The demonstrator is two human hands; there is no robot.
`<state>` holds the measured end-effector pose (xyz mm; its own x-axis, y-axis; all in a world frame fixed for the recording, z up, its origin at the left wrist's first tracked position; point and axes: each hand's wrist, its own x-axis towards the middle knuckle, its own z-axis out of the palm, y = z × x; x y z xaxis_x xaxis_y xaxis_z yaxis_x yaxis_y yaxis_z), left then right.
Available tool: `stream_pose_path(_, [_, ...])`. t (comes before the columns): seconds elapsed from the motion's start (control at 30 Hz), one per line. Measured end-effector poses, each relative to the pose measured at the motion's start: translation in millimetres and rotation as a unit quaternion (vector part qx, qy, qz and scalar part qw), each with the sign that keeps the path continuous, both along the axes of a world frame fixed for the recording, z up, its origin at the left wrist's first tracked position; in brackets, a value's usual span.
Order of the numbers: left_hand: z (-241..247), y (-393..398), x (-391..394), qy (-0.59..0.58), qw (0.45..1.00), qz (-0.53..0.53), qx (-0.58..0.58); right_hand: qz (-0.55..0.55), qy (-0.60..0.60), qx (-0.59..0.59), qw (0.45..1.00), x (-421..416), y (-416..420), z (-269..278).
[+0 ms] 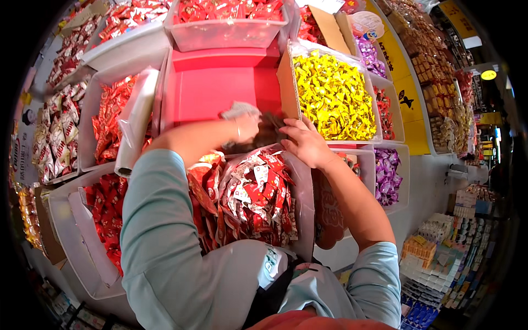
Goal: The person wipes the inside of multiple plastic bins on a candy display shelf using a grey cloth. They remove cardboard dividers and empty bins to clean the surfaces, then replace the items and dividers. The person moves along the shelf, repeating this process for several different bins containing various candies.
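Note:
My left hand [247,126] is closed on a crumpled grey cloth [240,109] over the lower part of a pink-red tray [214,88]; the hand is slightly blurred. At the tray's right, my right hand [305,142] has its fingers spread near the lower corner of a cardboard divider [290,88]. Between the hands is a dark, blurred patch that I cannot make out. Just below them, a clear plastic bag [303,194] of red and white wrapped sweets [260,185] stands against my body, beside larger red packets [206,181].
Yellow wrapped sweets [334,99] fill a bin to the right, with purple wrapped sweets [387,177] below. On the left, a roll of clear plastic bags [138,119] lies across a bin of red-orange sweets [109,119]. A translucent bin [227,35] of red packets stands beyond the tray.

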<state>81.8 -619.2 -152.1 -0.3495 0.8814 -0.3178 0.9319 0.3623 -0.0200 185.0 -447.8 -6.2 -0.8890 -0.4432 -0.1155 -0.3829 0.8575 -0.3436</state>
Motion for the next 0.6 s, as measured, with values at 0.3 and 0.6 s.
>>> stream_pose_path(0.3, [-44,65,-121,0.104,0.785,0.589,0.161,0.009,0.017,0.003,1.000,-6,-12,1])
stream_pose_path(0.6, [38,-56,-109,0.037,0.930,0.364,-0.036,-0.001,0.006,0.012,1.000,-5,1,0])
